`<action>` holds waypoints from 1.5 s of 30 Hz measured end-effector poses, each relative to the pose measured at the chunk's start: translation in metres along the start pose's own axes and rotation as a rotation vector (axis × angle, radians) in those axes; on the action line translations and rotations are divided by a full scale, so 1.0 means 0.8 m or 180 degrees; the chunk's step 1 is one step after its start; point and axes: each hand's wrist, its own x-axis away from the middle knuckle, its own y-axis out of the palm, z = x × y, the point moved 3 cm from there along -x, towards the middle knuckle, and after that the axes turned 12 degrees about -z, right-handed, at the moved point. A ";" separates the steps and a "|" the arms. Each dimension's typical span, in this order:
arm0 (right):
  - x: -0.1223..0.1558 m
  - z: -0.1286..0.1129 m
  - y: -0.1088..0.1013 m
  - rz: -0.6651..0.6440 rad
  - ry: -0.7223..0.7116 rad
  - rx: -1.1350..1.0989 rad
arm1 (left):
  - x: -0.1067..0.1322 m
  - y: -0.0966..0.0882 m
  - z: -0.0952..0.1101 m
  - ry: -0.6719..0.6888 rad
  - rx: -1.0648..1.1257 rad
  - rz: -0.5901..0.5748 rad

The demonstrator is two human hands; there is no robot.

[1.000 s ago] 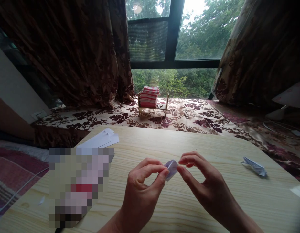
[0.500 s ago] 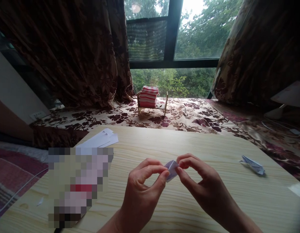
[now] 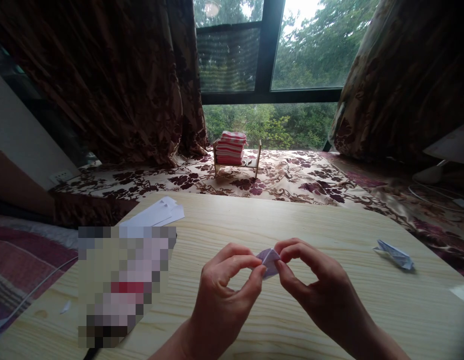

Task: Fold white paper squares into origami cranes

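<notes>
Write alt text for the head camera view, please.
The left hand and right hand pinch a small folded paper over a wood-grain table. Another folded piece lies right, white sheets left; beyond is a window.

Between the fingers of your left hand (image 3: 226, 287) and your right hand (image 3: 322, 282), you hold a small folded paper (image 3: 270, 267) above the wooden tabletop (image 3: 232, 215). At your right side lies another folded paper piece (image 3: 395, 255); at your far left, some white strips (image 3: 151, 215). Beyond, on a flowered cloth (image 3: 307, 172), a little stand (image 3: 258, 157) carries a red-and-white striped stack (image 3: 231, 149), before the window (image 3: 269, 95).
</notes>
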 end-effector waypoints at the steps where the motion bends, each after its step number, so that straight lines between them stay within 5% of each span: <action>1: 0.000 -0.001 0.000 0.0010 -0.0014 0.0014 | 0.000 0.000 0.000 0.0003 0.0018 -0.0023; 15: -0.001 -0.001 0.000 0.0044 0.0062 -0.0131 | 0.000 -0.001 0.005 0.0110 -0.0104 0.0026; 25: 0.003 0.005 0.003 -0.0049 0.0589 -0.0642 | 0.002 0.002 0.007 0.0404 -0.0131 -0.0159; 45: -0.002 -0.007 -0.002 -0.0574 0.0271 -0.0923 | 0.005 0.005 0.007 0.0479 -0.0091 -0.0301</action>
